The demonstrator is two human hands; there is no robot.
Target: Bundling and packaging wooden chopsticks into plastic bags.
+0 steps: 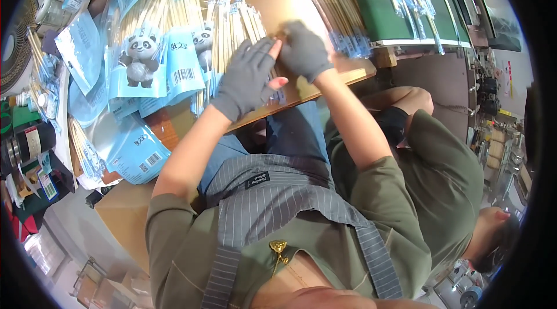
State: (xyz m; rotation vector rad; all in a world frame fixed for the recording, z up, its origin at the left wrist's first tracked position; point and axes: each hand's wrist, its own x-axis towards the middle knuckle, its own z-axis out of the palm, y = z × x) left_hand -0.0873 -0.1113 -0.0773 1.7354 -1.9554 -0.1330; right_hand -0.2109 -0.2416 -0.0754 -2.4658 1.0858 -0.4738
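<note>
While many blue panda packs (152,68) already lie filled on the bench (325,85) | both gloved hands pinch one clear stick pack (243,27): left hand (246,80), right hand (303,51) | more loose sticks (339,13) wait.

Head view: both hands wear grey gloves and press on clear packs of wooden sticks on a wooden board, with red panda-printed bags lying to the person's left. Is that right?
Not quite. In the head view the panda-printed bags are light blue, not red. The rest holds: the left hand and right hand wear grey gloves and press on clear packs of wooden sticks on the wooden board.
</note>
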